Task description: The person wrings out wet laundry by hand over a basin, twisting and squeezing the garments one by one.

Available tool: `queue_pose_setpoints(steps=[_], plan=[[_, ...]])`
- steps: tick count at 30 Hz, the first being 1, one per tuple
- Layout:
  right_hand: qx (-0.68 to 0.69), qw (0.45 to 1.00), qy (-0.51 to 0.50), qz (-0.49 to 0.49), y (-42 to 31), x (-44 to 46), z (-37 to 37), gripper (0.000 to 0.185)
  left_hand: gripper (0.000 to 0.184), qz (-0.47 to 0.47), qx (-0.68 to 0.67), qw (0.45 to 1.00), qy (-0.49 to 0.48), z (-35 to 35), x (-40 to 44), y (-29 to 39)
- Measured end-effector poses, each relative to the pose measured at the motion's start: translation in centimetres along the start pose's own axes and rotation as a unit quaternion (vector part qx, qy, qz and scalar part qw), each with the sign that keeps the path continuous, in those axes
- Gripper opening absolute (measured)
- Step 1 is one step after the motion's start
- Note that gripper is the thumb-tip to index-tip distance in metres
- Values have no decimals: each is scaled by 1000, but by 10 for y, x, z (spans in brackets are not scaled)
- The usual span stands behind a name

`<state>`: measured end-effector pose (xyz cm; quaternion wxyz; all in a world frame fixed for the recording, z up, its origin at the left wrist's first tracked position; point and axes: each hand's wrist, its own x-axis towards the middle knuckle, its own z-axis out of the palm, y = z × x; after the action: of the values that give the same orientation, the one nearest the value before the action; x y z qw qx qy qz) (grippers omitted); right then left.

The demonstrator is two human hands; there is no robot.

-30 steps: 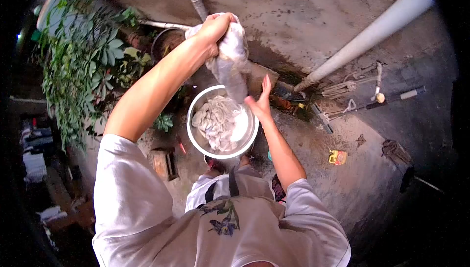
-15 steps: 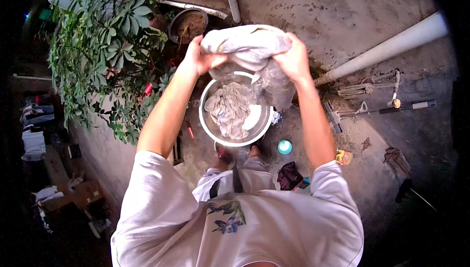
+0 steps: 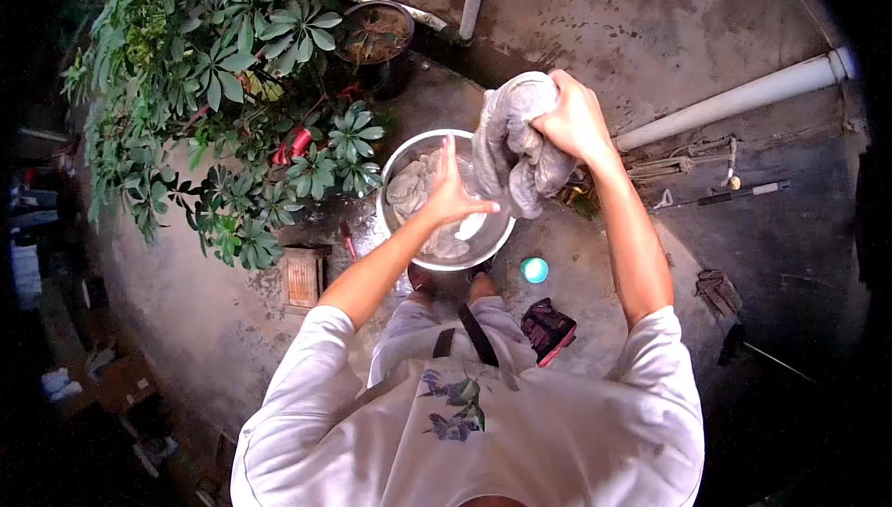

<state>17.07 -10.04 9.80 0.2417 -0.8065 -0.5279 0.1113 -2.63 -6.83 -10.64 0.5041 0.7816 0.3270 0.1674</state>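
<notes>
My right hand grips a wet, bunched grey cloth, which hangs down beside the basin's upper right rim. My left hand is over the basin, empty, its fingers stretched up and the thumb pointing right. Below both hands a round metal basin with a pale rim stands on the floor close to my feet. More wet grey cloth lies crumpled inside it, partly hidden by my left hand.
Leafy plants and a soil-filled pot stand at upper left. A white pipe runs along the right. On the floor are a turquoise container, a dark bag-like item and a small wooden stool.
My left hand has let go of the cloth and come down over the basin. The cloth, spread between both hands before, now hangs bunched from my right hand alone. The view has shifted.
</notes>
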Motion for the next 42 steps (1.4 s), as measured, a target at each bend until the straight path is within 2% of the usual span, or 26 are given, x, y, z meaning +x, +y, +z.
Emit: queue_pose_setpoints(steps=[1, 3, 5, 8, 11, 14, 15, 17, 18, 19, 20, 21, 22, 23, 24, 25, 27, 29, 31, 33, 35, 37, 38, 39, 41, 42], plan=[[-9, 1000, -1, 1, -10, -7, 2, 36, 159, -2, 8, 1000, 10, 15, -3, -14], [120, 990, 46, 58, -29, -18, 5, 38, 161, -32, 14, 999, 4, 36, -6, -29], [145, 986, 49, 62, -27, -23, 17, 39, 161, 34, -32, 991, 122, 50, 2, -51], [228, 968, 66, 78, -36, -34, 20, 35, 159, 105, 9, 978, 182, 31, 10, -61], [350, 926, 79, 114, -49, -37, 33, 34, 155, 154, 67, 984, 50, 26, 2, -64], [439, 890, 45, 117, -65, -31, 41, 37, 140, 154, -26, 987, 45, 79, 15, -108], [488, 864, 28, 120, -68, -28, 39, 39, 123, 55, -322, 945, -25, 95, 26, -112], [473, 871, -77, 110, -52, -3, 21, 48, 107, -58, -593, 799, -84, 83, 24, -92], [513, 840, -146, 96, -11, 19, 14, 49, 93, -86, -475, 853, -197, 34, 23, -40], [565, 797, -177, 119, 8, 36, 9, 37, 80, -106, -342, 883, -303, 7, 26, -11], [473, 848, -146, 188, 23, 48, 9, 47, 71, -59, -409, 893, -179, 32, 27, -22], [271, 928, -17, 254, 45, 53, 19, 53, 71, -59, -409, 893, -176, 31, 32, -13], [59, 977, 101, 176, 78, 44, 27, 54, 68, -10, -433, 892, -125, 24, 35, 3], [-155, 961, 213, 87, 107, 31, 37, 55, 64, 38, -454, 887, -73, 22, 39, 11], [-30, 977, 199, 77, 115, 9, 47, 53, 61, 16, -437, 890, -131, 34, 52, 0], [96, 977, 179, 64, 124, -18, 57, 52, 61, 11, -438, 890, -127, 37, 55, 1], [95, 989, 105, 43, 175, -77, 93, 48, 62, -103, -227, 928, -278, 38, 65, 4], [174, 973, 57, 141, 227, -140, 144, 44, 64, -99, -272, 927, -239, 80, 48, -25], [255, 922, 12, 292, 281, -205, 204, 50, 74, -242, -223, 925, -189, 84, 15, -37], [363, 781, 30, 508, 343, -268, 289, 56, 87, -173, -280, 943, -51, 68, -16, -24], [386, 741, -35, 549, 357, -302, 344, 63, 98, -332, -375, 863, -68, 68, -45, -48], [367, 755, -66, 539, 382, -319, 416, 58, 80, -408, -366, 836, 22, 72, -69, -68], [408, 698, -65, 586, 358, -294, 415, 55, 67, -449, -384, 806, 26, 68, -75, -75], [300, 777, -80, 547, 414, -324, 495, 50, 54, -490, -402, 773, 29, 64, -81, -87], [401, 785, -44, 471, 371, -274, 500, 44, 36, -544, -417, 722, 89, 58, -104, -118], [371, 810, -75, 448, 383, -267, 535, 46, 39, -574, -439, 680, 127, 52, -110, -128]])
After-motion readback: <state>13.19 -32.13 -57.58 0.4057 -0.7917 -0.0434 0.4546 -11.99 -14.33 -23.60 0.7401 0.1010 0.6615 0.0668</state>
